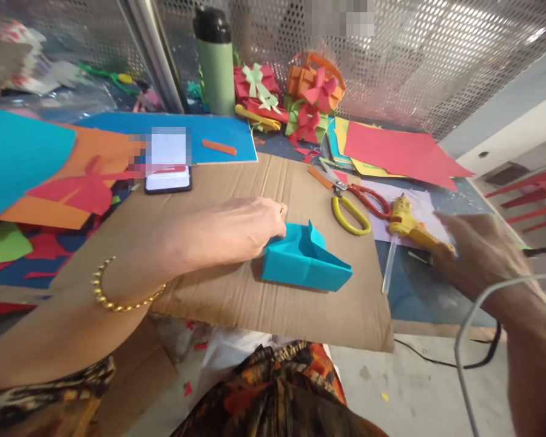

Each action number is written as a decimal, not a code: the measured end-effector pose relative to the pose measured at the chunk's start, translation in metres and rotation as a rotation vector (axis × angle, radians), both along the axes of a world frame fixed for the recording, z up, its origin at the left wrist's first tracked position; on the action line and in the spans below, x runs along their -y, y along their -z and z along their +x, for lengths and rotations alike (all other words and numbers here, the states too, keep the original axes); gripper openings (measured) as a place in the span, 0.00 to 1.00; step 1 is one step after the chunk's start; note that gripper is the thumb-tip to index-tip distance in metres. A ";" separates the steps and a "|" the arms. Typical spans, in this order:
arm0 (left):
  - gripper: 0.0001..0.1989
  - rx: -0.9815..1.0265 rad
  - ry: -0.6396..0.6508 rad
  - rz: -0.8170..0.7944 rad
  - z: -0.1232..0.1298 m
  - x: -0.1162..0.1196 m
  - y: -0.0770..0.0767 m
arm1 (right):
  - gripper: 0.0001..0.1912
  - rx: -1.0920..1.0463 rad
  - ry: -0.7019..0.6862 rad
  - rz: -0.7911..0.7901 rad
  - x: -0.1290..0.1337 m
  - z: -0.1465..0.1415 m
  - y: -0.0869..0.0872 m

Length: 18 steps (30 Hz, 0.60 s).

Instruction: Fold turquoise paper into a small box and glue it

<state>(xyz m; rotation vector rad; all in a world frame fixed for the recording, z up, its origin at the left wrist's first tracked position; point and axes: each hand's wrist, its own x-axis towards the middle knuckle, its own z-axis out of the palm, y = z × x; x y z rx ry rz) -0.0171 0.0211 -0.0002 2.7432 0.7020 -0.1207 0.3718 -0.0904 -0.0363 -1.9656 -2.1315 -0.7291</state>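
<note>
A folded turquoise paper box [307, 270] rests on the cardboard sheet, one flap standing up at its far side. My left hand [266, 221] is closed at the box's left end; its fingertips are mostly hidden behind the hand. Over to the right, my right hand [482, 249], somewhat blurred, has its thumb and fingers around the handle end of a yellow hot glue gun [404, 218]. A clear glue stick [390, 264] juts from the gun toward me. Between box and gun lie scissors [352, 200] with one red and one yellow handle, blades spread.
Cardboard [218, 297] covers the table's middle. A phone [168, 181] lies at its far left. Behind stand a green bottle [217, 73] and decorated paper boxes [316, 91]. Red paper sheets [391, 149] lie back right, coloured scraps [50, 243] left. A grey cable [459, 346] loops by my right arm.
</note>
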 end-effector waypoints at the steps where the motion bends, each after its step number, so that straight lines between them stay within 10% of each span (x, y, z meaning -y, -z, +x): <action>1: 0.15 0.003 0.001 -0.004 -0.001 0.000 0.001 | 0.20 -0.010 -0.019 0.138 0.003 -0.012 -0.005; 3: 0.14 0.021 0.010 -0.009 -0.002 0.000 0.003 | 0.16 -0.142 -0.224 0.283 0.007 -0.042 -0.015; 7: 0.14 0.073 0.037 0.012 -0.002 0.003 0.001 | 0.17 -0.377 -0.599 0.029 -0.003 -0.104 -0.023; 18: 0.14 0.089 -0.012 -0.038 -0.001 0.010 -0.005 | 0.17 -0.658 -0.707 -0.328 -0.038 -0.138 0.006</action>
